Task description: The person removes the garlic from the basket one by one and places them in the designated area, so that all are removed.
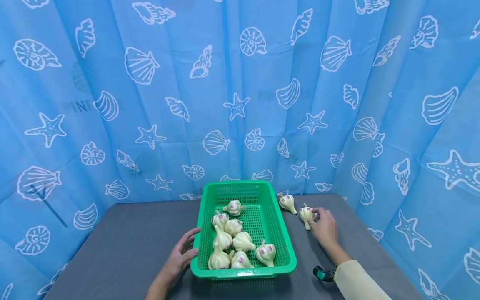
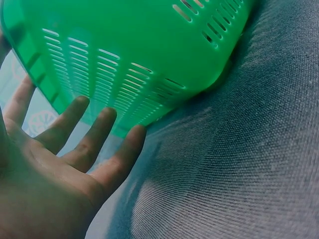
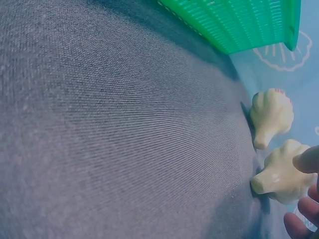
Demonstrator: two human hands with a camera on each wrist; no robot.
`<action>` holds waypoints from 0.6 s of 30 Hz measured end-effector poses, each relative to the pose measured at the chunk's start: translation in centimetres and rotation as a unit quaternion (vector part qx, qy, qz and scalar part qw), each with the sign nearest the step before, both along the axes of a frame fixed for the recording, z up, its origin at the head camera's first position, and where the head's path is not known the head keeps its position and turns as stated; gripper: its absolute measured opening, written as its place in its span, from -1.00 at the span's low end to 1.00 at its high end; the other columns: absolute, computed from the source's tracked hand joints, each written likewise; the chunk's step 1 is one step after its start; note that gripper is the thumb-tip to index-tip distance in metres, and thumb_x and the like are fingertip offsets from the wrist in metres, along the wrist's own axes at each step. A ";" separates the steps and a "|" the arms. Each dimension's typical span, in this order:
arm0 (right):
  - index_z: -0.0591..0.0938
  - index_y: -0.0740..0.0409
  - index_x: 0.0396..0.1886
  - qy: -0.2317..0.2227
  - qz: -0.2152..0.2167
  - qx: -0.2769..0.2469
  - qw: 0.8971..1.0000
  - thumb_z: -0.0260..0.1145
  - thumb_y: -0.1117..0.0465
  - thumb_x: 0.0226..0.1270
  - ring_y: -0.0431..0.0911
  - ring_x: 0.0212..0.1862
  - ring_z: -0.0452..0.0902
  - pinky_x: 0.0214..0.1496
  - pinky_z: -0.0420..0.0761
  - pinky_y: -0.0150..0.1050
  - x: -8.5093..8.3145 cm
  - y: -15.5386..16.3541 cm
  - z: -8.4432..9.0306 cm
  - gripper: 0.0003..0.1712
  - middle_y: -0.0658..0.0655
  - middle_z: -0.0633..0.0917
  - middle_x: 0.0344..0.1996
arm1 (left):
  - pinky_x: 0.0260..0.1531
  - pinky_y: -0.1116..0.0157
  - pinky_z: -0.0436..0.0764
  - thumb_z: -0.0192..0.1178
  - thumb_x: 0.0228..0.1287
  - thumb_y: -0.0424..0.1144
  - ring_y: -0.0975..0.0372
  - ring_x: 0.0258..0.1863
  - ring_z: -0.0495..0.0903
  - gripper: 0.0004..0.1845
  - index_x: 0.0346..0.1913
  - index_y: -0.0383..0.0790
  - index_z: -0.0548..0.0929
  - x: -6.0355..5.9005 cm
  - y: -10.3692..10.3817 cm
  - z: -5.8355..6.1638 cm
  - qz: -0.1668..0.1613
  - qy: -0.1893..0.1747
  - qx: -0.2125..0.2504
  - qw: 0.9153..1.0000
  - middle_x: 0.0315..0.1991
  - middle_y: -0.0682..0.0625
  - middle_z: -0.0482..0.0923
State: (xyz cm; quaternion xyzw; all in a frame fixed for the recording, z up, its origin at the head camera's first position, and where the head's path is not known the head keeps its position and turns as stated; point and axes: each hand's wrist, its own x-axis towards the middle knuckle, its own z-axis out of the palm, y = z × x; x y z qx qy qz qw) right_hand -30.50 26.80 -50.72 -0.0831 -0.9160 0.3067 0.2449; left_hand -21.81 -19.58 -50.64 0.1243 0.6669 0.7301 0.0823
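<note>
A green slotted basket (image 1: 236, 192) stands mid-table and holds several white garlic bulbs (image 1: 243, 241) with purple marks. My left hand (image 1: 181, 255) lies flat beside it, straight fingers (image 2: 94, 134) against the basket's left wall (image 2: 124, 45). To the right of the basket, two more bulbs lie on the grey cloth. My right hand (image 1: 323, 227) pinches the nearer garlic bulb (image 1: 306, 214), with a fingertip (image 3: 309, 159) on top of that bulb (image 3: 281, 177) and other fingers below. The other loose bulb (image 1: 288, 203) (image 3: 271, 114) lies apart, closer to the basket (image 3: 239, 25).
The grey table (image 1: 123, 246) is enclosed by a blue curtain (image 1: 240, 104) printed with shells, close behind and at both sides. A black and teal strap (image 1: 324, 273) sits at my right wrist beside a cream sleeve (image 1: 356, 279).
</note>
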 end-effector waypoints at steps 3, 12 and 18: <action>0.61 0.26 -0.18 -0.002 0.007 -0.006 1.000 0.44 0.33 0.11 0.05 -0.32 0.48 -0.34 0.43 -0.06 -0.1 -0.1 0.0 -0.73 0.17 0.57 -0.37 | -0.01 0.08 0.54 0.01 0.46 -0.29 -0.11 0.26 0.30 -0.38 0.50 -0.19 0.11 0.0 0.0 0.0 0.001 -0.003 -0.001 1.000 0.39 -0.38 0.06; 0.60 0.27 -0.24 -0.019 0.023 0.000 1.000 0.42 0.32 0.14 0.06 -0.31 0.51 -0.27 0.47 0.00 -0.6 -0.5 0.1 -0.79 0.17 0.60 -0.38 | -0.01 0.08 0.54 0.04 0.44 -0.26 -0.13 0.27 0.28 -0.36 0.50 -0.20 0.11 0.2 0.1 0.1 0.009 -0.002 -0.004 1.000 0.39 -0.39 0.05; 0.60 0.28 -0.21 -0.031 0.025 -0.005 0.999 0.41 0.32 0.12 0.09 -0.26 0.55 -0.22 0.48 0.03 -1.1 -0.8 0.1 -0.75 0.20 0.64 -0.34 | 0.00 0.08 0.54 0.04 0.44 -0.27 -0.14 0.29 0.25 -0.37 0.50 -0.18 0.12 0.1 0.1 0.0 0.008 -0.004 -0.002 1.000 0.39 -0.37 0.07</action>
